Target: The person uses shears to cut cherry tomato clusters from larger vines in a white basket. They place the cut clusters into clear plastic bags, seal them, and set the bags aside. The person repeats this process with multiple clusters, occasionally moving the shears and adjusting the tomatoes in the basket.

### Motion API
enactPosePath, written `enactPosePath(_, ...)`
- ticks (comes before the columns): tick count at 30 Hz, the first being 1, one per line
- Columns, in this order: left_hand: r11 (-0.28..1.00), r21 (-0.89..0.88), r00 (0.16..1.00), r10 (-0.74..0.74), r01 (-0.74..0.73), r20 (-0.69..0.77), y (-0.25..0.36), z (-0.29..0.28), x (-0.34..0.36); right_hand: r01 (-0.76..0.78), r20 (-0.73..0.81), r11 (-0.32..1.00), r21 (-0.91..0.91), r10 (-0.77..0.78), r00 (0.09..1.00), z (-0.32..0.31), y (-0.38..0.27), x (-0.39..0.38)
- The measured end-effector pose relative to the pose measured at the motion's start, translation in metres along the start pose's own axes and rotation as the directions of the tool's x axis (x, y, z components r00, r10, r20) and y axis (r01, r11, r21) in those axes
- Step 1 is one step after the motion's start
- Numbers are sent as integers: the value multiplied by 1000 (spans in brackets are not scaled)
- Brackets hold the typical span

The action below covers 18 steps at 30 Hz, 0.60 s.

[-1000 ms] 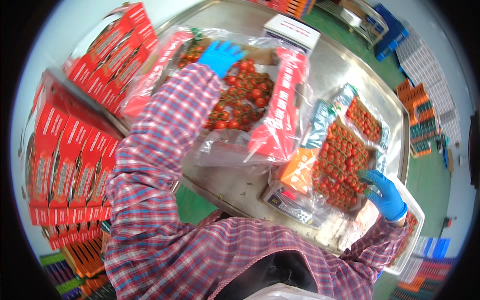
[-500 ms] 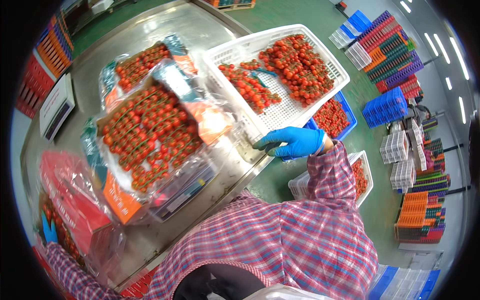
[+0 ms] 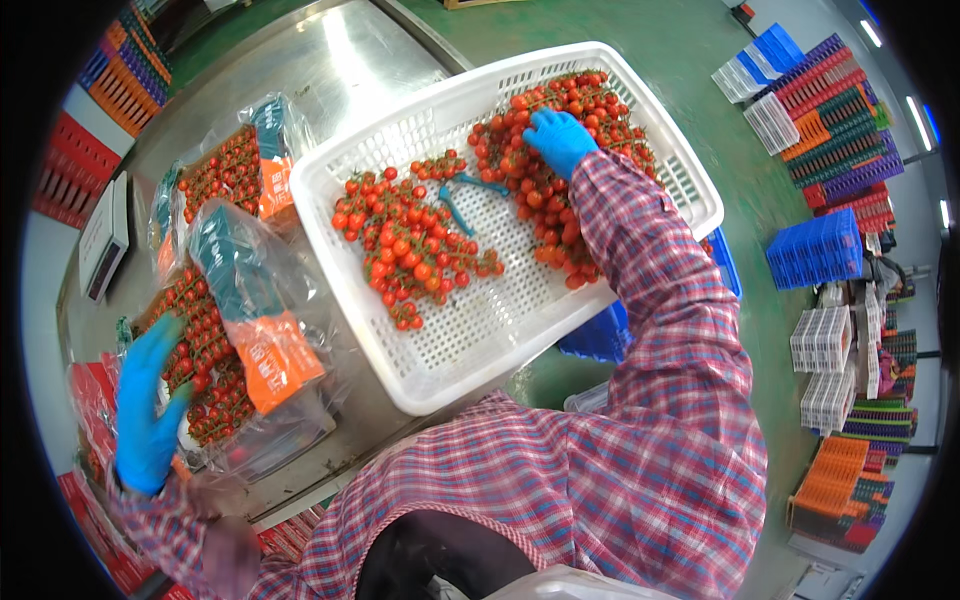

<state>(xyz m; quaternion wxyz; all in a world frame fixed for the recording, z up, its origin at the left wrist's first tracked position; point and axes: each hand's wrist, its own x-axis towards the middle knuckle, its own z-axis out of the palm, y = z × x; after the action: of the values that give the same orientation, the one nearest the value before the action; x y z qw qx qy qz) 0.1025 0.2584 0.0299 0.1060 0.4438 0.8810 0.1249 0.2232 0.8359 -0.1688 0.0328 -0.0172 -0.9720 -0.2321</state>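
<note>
My right hand (image 3: 562,140), in a blue glove, has its fingers curled onto the right pile of vine cherry tomatoes (image 3: 545,210) inside a white perforated crate (image 3: 420,380). A smaller tomato pile (image 3: 400,240) lies in the crate's left half beside a blue-green cutting tool (image 3: 470,200). At lower left, my left hand (image 3: 150,400), also gloved and slightly blurred, has spread fingers at the edge of a bagged tray of tomatoes (image 3: 215,390) with a teal-and-orange band (image 3: 275,355). Another bagged tomato tray (image 3: 215,175) lies behind it.
The steel table (image 3: 335,65) carries a white box (image 3: 105,237) at left and red packaging (image 3: 90,390) at lower left. Blue crates (image 3: 600,330) sit below the white crate. Stacked coloured crates (image 3: 820,120) line the green floor (image 3: 660,60) at right and back left.
My view has swung rightward. My right hand has moved from near the white crate's edge onto the tomatoes inside it. My left hand has left the red box area and is beside the teal-and-orange tray.
</note>
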Motion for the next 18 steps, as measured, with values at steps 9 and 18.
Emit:
enactPosePath(9, 813, -52, 811, 583, -581, 53, 172, 176, 337, -86, 58, 141, 986, 187, 981, -54, 34, -85)
enactPosePath(18, 923, 144, 921, 373, -356, -117, 257, 271, 484, 96, 427, -905, 415, 287, 857, -72, 19, -147)
